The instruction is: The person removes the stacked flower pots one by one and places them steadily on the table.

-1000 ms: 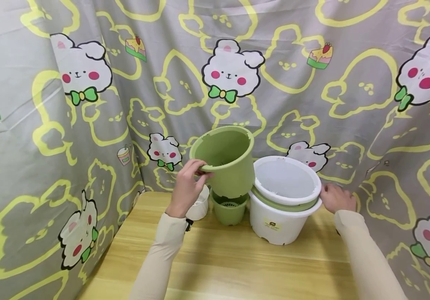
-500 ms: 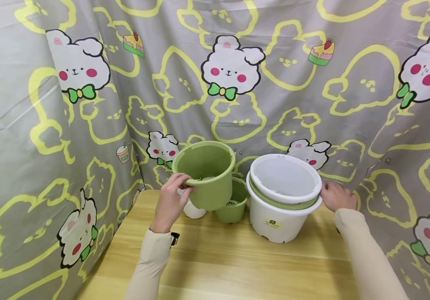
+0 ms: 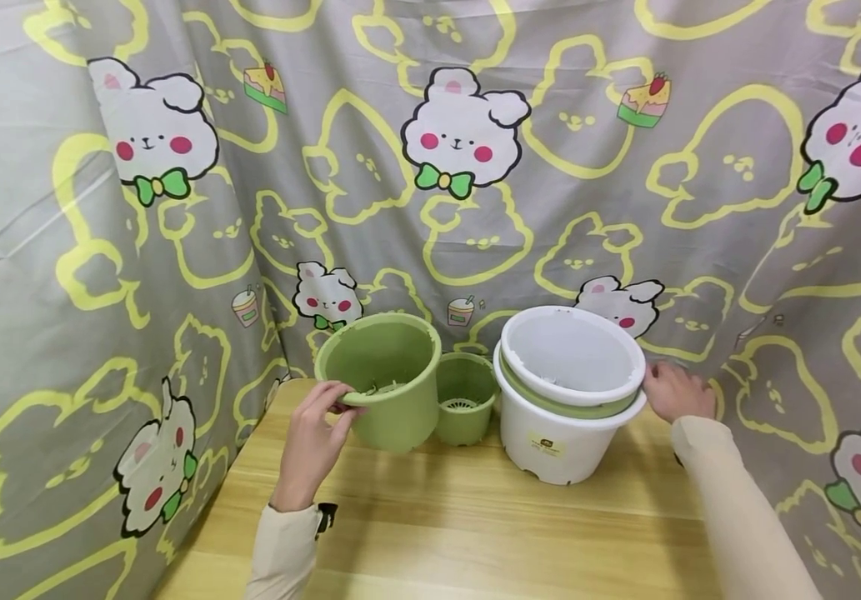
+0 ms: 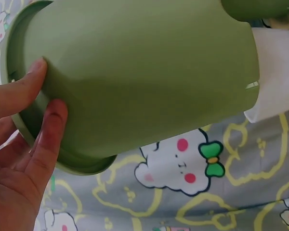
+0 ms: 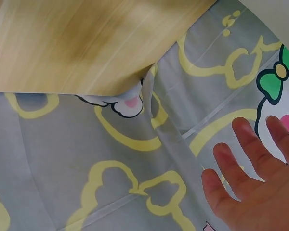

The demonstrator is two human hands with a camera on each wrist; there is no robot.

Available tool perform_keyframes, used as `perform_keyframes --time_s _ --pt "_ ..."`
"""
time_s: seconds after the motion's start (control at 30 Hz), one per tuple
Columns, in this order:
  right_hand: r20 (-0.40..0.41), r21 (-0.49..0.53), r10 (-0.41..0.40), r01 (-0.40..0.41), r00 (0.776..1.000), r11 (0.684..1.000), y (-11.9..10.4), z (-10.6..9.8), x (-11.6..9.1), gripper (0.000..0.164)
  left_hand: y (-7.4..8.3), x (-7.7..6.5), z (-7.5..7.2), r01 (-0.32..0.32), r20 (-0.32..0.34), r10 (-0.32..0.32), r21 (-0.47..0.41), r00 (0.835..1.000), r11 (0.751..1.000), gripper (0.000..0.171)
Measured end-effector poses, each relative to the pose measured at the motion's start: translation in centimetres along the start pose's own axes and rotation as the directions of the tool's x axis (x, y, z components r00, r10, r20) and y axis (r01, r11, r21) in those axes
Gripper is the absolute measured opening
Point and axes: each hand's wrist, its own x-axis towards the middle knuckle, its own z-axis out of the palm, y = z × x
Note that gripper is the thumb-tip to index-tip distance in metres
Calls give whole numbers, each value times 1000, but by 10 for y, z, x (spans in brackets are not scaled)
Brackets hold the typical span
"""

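My left hand (image 3: 312, 450) pinches the near-left rim of a large green flower pot (image 3: 400, 417), thumb outside. The pot is tilted, its mouth toward me. In the left wrist view a small white pot (image 4: 277, 72) shows just beyond the green pot's base; whether they touch I cannot tell. The head view hides that white pot. My right hand (image 3: 679, 393) is at the right rim of a stack: a white pot (image 3: 573, 354) inside a green pot (image 3: 573, 408) inside a larger white pot (image 3: 553, 454). In the right wrist view its fingers (image 5: 231, 163) are extended and spread; the thumb is hidden.
A small green pot (image 3: 464, 417) with a slotted bottom stands between the large green pot and the stack. The wooden table (image 3: 475, 533) ends at a patterned curtain (image 3: 370, 208) behind and on both sides.
My left hand has carried the large green pot left and down, from above the small green pot to over the small white one. The right hand has stayed by the stack.
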Motion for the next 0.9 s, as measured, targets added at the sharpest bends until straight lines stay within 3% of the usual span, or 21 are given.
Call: perform_keyframes --time_s 0.4,0.9 --pt "23 4 13 -13 1000 1000 -1 -1 0 89 -13 -33 -13 7 -20 -6 64 1000 998 28" --pt "31 26 28 -29 999 999 -3 -1 -3 86 -14 -56 -24 -39 -67 46 102 997 994 36"
